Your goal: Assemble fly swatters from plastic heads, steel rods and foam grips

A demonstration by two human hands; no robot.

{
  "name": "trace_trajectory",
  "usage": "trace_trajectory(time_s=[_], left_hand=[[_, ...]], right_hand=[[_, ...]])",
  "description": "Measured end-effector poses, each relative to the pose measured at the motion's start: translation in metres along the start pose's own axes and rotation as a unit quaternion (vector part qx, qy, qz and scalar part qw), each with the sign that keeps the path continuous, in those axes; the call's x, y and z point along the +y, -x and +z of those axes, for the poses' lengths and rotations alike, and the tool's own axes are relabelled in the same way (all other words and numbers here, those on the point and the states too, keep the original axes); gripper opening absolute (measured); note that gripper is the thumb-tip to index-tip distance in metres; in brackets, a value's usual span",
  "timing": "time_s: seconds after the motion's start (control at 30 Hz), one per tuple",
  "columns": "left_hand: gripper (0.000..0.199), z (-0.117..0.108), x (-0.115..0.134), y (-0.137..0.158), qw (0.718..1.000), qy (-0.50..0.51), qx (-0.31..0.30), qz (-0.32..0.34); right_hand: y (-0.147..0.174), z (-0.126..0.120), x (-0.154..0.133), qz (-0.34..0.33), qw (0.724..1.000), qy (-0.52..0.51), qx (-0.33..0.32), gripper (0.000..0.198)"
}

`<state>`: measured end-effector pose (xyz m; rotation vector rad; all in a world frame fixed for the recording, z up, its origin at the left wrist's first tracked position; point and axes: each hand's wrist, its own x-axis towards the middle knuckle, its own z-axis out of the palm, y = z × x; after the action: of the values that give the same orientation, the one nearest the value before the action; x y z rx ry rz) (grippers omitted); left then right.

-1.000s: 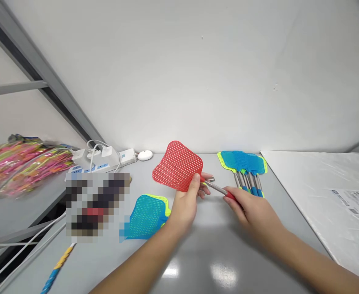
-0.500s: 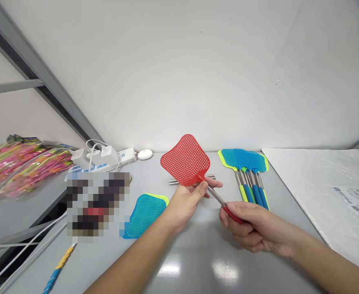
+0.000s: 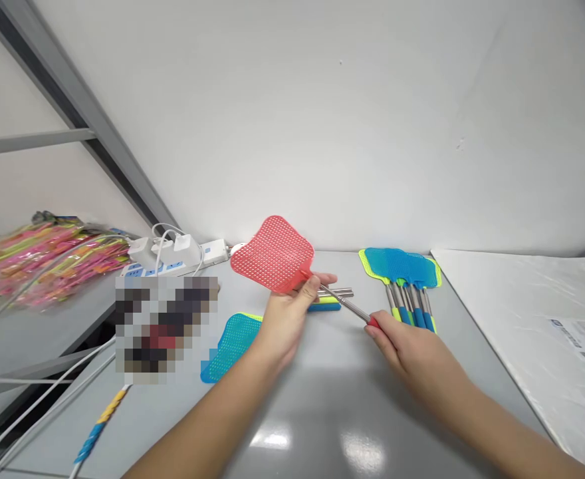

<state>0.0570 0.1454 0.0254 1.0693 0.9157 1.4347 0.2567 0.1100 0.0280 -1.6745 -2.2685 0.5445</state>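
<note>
A red fly swatter (image 3: 275, 256) is held up above the grey table, its perforated head tilted to the left. My left hand (image 3: 292, 313) pinches its neck just below the head, thumb on top. My right hand (image 3: 407, 346) is wrapped round the red grip, hiding most of it; a metal shaft (image 3: 347, 305) shows between the hands. Behind my left hand lie metal rods with yellow and blue grips (image 3: 325, 307), partly covered. Blue and yellow-green swatter heads (image 3: 233, 346) lie stacked left of my left forearm.
Several blue and yellow-green fly swatters (image 3: 402, 266) lie in a pile at the back right. A white wrapped package (image 3: 526, 306) covers the right side. At left are a power strip (image 3: 173, 269), cables and bagged colourful items (image 3: 58, 266). A blurred-out object (image 3: 165, 329) lies nearby.
The red swatter has moved left, with more metal shaft now showing between my hands. My left hand has shifted left; my right hand has turned over the grip. The camera view has shifted slightly.
</note>
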Motion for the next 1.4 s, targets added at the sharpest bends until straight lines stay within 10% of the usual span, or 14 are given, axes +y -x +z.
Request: trace_trajectory(time_s=[0.4,0.67,1.1,1.4], left_hand=[[0.019,-0.029,0.035,-0.024,0.974,0.105,0.15,0.134],[0.025,-0.013,0.012,-0.008,0.999,-0.033,-0.018,0.031],[0.034,0.006,0.0,0.012,0.948,-0.193,-0.252,-0.017],[0.037,0.044,-0.013,0.007,0.959,-0.167,-0.228,0.006]], right_hand=[[-0.002,-0.01,0.011,-0.117,0.981,0.127,0.093,0.031],[-0.01,-0.011,0.03,-0.141,0.974,0.125,0.128,0.027],[-0.006,-0.003,0.021,-0.266,0.922,0.173,0.221,0.029],[-0.01,-0.004,0.022,-0.272,0.919,0.171,0.23,0.028]])
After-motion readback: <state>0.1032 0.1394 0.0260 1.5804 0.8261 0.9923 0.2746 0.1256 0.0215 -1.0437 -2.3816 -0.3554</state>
